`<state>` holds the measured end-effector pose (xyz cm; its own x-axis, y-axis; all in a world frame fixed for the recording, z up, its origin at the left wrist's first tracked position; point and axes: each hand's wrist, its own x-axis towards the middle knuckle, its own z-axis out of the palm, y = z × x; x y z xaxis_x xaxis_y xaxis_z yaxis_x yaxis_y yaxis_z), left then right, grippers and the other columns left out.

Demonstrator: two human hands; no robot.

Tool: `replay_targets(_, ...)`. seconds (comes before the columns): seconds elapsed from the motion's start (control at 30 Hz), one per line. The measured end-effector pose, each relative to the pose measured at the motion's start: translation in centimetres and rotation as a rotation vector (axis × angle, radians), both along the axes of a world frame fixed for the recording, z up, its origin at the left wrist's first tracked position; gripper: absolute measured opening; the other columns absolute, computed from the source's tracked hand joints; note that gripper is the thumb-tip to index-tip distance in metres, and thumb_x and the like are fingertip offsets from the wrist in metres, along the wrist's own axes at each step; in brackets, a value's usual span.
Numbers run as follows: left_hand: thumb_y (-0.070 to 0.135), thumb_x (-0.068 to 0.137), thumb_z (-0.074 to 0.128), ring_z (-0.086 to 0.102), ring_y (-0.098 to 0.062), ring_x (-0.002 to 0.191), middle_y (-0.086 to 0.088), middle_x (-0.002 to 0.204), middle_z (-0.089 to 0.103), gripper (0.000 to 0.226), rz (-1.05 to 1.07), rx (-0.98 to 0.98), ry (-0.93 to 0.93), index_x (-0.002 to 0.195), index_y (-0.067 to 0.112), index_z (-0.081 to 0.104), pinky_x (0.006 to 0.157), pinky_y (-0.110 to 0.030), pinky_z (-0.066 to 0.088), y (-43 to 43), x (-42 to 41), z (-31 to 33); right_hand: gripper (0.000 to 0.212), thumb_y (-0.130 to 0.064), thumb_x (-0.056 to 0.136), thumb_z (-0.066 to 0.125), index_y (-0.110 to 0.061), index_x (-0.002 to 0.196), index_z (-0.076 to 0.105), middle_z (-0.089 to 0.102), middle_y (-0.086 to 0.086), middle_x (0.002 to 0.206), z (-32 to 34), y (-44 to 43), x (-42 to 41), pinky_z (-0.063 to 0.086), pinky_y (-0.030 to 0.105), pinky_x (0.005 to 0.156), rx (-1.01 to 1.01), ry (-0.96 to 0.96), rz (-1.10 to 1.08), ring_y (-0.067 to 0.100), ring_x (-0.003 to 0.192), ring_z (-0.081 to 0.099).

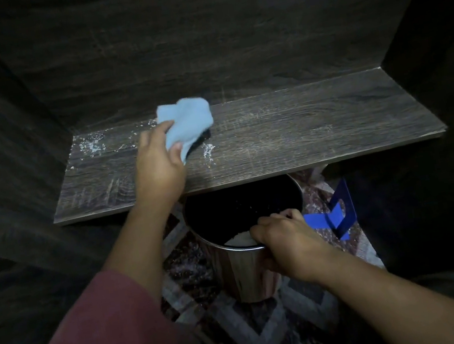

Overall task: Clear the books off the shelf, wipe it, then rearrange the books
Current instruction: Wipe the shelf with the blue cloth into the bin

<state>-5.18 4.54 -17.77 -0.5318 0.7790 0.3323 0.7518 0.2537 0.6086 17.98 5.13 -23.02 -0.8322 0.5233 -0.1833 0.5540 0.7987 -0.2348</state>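
The dark wooden shelf [302, 130] holds no books and carries white crumbs and dust, thickest at its left rear. My left hand [159, 164] grips a light blue cloth [188, 124] that lies on the shelf left of centre. Below the shelf's front edge stands a shiny metal bin [248, 275] with a dark inside and some white debris at its near rim. My right hand [284, 240] grips that near rim, fingers curled over it. No books are in view.
Dark wood panels close in the shelf at the back and both sides. A blue metal bookend [336, 214] stands on the patterned carpet [245, 332] to the right of the bin. A dark rounded object shows at the lower right corner.
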Motion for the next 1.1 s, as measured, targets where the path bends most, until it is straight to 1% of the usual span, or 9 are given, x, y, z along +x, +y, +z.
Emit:
replay_targets(0.1,0.003,0.089,0.058,0.052,-0.029,0.111,-0.009,0.120,0.053,0.040,-0.188,-0.145,0.130,0.127,0.015,0.060,0.093,-0.031,0.039,-0.1,-0.8,-1.1,0.029,-0.021,0.075,0.068,-0.025,0.101,0.055,0.053,-0.006,0.105,0.2,0.0,0.1,0.025,0.035,0.094,-0.005,0.001,-0.011,0.018,0.108,0.049)
replay_targets(0.23,0.002,0.087,0.060,0.052,-0.028,0.111,-0.007,0.117,0.055,0.039,-0.246,-0.162,0.151,0.123,0.016,0.062,0.094,-0.037,0.043,-0.1,0.3,-1.4,0.030,-0.021,0.077,0.067,-0.026,0.105,0.056,0.053,-0.006,0.108,0.6,-0.1,0.1,0.025,0.035,0.095,-0.014,-0.011,-0.012,0.018,0.111,0.048)
replay_targets(0.43,0.008,0.089,0.061,0.055,-0.023,0.108,0.000,0.118,0.055,0.037,-0.340,-0.183,0.114,0.123,0.022,0.061,0.091,-0.029,0.041,-1.2,2.4,-0.9,0.032,-0.020,0.074,0.068,-0.024,0.103,0.055,0.053,-0.004,0.107,0.6,-0.4,0.2,0.025,0.035,0.095,-0.002,-0.031,0.011,0.018,0.109,0.049)
replay_targets(0.57,0.017,0.092,0.059,0.050,-0.012,0.107,0.006,0.122,0.052,0.037,-0.443,-0.292,0.083,0.127,0.030,0.057,0.086,-0.022,0.033,-1.8,3.5,-0.1,0.034,-0.022,0.073,0.068,-0.023,0.105,0.055,0.053,-0.004,0.109,0.8,-0.7,0.2,0.025,0.036,0.093,0.001,-0.055,0.029,0.020,0.110,0.048)
replay_targets(0.67,0.021,0.089,0.064,0.053,-0.013,0.114,0.006,0.124,0.057,0.036,-0.520,-0.262,0.065,0.125,0.029,0.060,0.098,-0.025,0.037,-2.2,3.3,0.6,0.033,-0.021,0.073,0.067,-0.023,0.104,0.055,0.054,-0.003,0.109,0.7,-0.8,0.4,0.025,0.037,0.092,0.002,-0.046,0.039,0.020,0.109,0.048)
replay_targets(0.77,0.016,0.088,0.065,0.055,-0.014,0.109,-0.001,0.118,0.059,0.035,-0.428,-0.054,0.103,0.122,0.019,0.062,0.095,-0.015,0.033,-1.9,1.9,1.8,0.030,-0.020,0.074,0.066,-0.023,0.102,0.055,0.053,-0.004,0.107,0.4,-0.7,0.6,0.023,0.035,0.093,-0.020,-0.015,0.025,0.019,0.109,0.048)
replay_targets(0.87,0.013,0.087,0.065,0.053,-0.016,0.109,-0.004,0.119,0.056,0.037,-0.267,0.046,0.130,0.124,0.016,0.062,0.094,-0.015,0.032,-0.8,0.6,1.9,0.030,-0.022,0.075,0.067,-0.021,0.103,0.056,0.054,-0.004,0.106,0.2,-0.5,0.6,0.024,0.036,0.095,-0.022,0.003,0.021,0.019,0.107,0.049)
replay_targets(0.97,0.010,0.087,0.065,0.053,-0.020,0.111,-0.006,0.120,0.055,0.037,-0.204,0.033,0.099,0.123,0.015,0.063,0.095,-0.017,0.032,0.4,0.3,0.5,0.030,-0.025,0.075,0.069,-0.021,0.102,0.057,0.055,-0.004,0.104,0.0,-0.2,0.6,0.025,0.037,0.095,-0.021,0.028,0.015,0.019,0.106,0.050)
replay_targets(1.1,0.011,0.088,0.065,0.054,-0.025,0.110,-0.007,0.119,0.056,0.038,-0.217,-0.043,0.087,0.126,0.016,0.063,0.096,-0.026,0.039,1.4,1.0,-1.7,0.030,-0.025,0.075,0.069,-0.021,0.102,0.057,0.054,-0.004,0.105,0.0,0.1,0.5,0.024,0.037,0.096,-0.026,0.024,-0.004,0.019,0.108,0.050)
